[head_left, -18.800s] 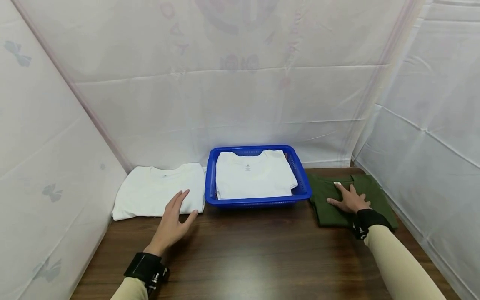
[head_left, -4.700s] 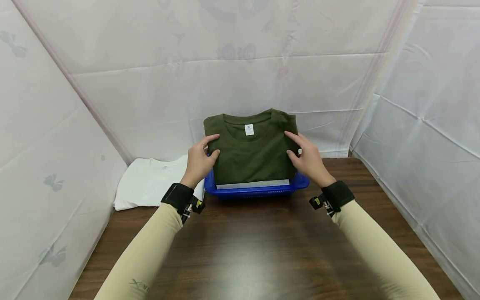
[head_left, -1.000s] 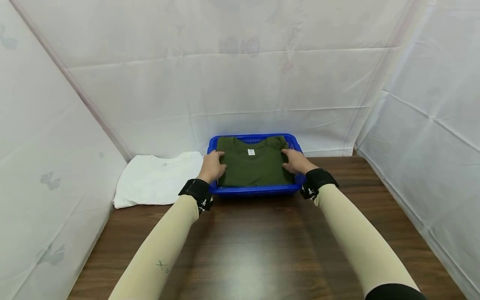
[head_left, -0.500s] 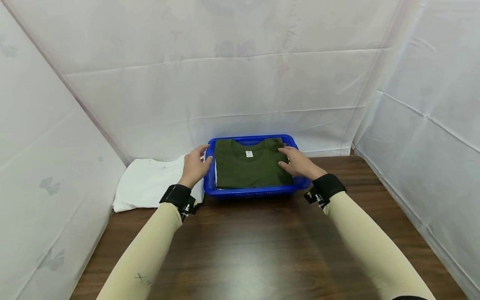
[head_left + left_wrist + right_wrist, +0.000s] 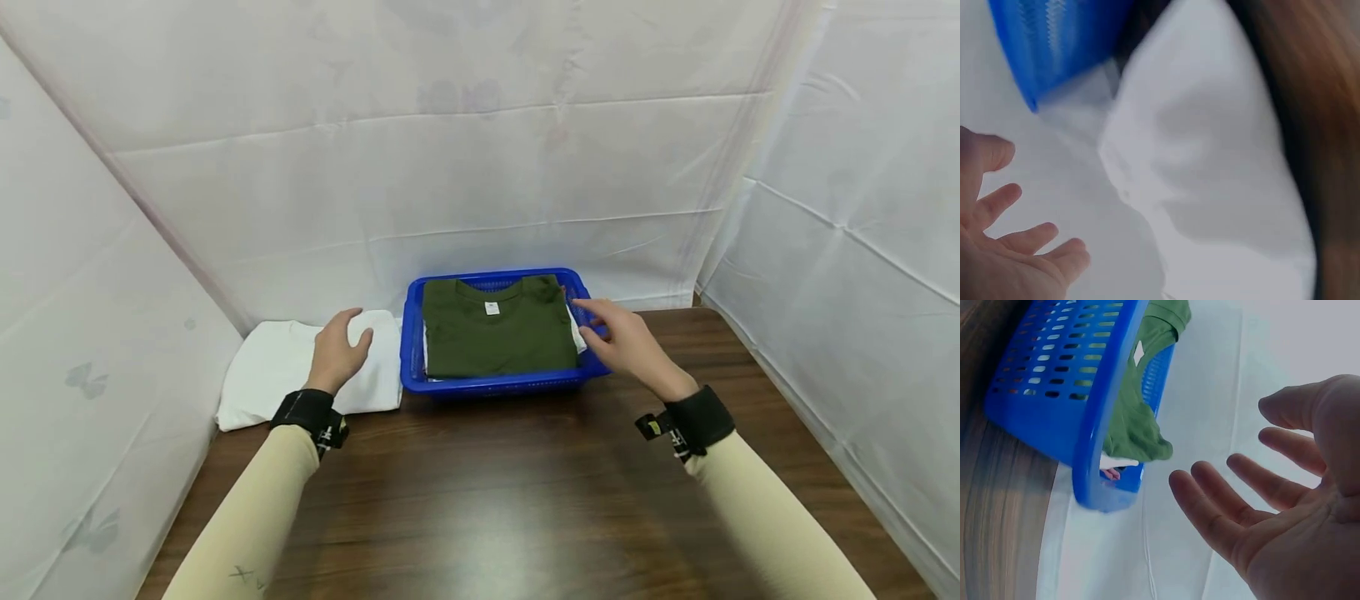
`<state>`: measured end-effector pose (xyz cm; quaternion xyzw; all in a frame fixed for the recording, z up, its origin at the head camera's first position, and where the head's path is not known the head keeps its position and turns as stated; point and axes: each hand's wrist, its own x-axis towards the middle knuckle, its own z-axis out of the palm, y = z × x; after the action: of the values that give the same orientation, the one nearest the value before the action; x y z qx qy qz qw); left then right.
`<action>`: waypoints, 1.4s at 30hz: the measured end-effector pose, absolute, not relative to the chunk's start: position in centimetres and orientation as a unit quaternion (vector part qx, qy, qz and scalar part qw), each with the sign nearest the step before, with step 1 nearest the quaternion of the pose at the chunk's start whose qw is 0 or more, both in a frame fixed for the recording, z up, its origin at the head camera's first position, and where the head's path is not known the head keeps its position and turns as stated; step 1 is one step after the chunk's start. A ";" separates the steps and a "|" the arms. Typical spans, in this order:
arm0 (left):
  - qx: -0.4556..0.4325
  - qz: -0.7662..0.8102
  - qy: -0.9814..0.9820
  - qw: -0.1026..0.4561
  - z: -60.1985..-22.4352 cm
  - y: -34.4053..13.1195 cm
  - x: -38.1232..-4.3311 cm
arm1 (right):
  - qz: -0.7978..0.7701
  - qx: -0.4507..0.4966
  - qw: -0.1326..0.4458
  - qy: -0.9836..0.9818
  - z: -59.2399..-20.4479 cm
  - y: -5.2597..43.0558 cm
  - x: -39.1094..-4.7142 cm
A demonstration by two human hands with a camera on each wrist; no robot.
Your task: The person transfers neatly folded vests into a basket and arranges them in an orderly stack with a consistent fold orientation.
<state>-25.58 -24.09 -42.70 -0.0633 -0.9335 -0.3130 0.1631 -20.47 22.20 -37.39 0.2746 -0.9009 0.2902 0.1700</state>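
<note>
A folded dark green T-shirt (image 5: 495,337) with a white neck label lies in the blue plastic basket (image 5: 495,387). White cloth shows at its edges, beneath it. My left hand (image 5: 334,354) hovers over the folded white T-shirt (image 5: 262,371) left of the basket, fingers relaxed and holding nothing. Its wrist view shows the spread fingers (image 5: 1007,200) apart from the white shirt. At the basket's right side my right hand (image 5: 626,342) is raised, empty, with loosely bent fingers. In the right wrist view these fingers (image 5: 1210,500) are apart from the basket (image 5: 1094,437).
A brown wooden table (image 5: 487,492) carries everything. Behind it hangs a white sheet (image 5: 450,183), and further sheets close off the left and right sides. The basket stands near the back sheet, its left rim beside the white shirt.
Both hands have let go of the green T-shirt, now flat in the basket. My left hand moved left over the white shirt; my right hand drew back to the right.
</note>
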 end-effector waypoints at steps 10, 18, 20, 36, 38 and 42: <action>-0.013 -0.244 -0.965 0.093 -44.9 -28.1 -24.1 | 0.318 0.273 0.242 -0.875 -38.4 24.4 -17.7; 0.010 -0.199 -0.979 0.040 -46.6 -30.0 -23.8 | 0.308 0.250 0.252 -0.882 -39.5 25.5 -16.9; 0.014 -0.200 -0.979 0.021 -46.8 -30.2 -23.6 | 0.310 0.250 0.251 -0.882 -39.7 25.7 -16.9; 0.016 -0.184 -0.981 -0.052 -47.6 -30.7 -22.2 | 0.316 0.232 0.184 -0.901 -40.8 26.3 -16.5; 0.014 -0.182 -0.982 -0.050 -47.9 -30.9 -22.2 | 0.315 0.234 0.180 -0.902 -40.8 26.3 -16.4; 0.011 -0.178 -0.983 -0.050 -48.4 -31.0 -22.0 | 0.317 0.239 0.167 -0.902 -40.9 26.3 -16.4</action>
<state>-22.03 -31.04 -48.43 0.0113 -0.9827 -0.1778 -0.0500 -16.45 26.28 -40.91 0.2391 -0.9024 0.3173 0.1666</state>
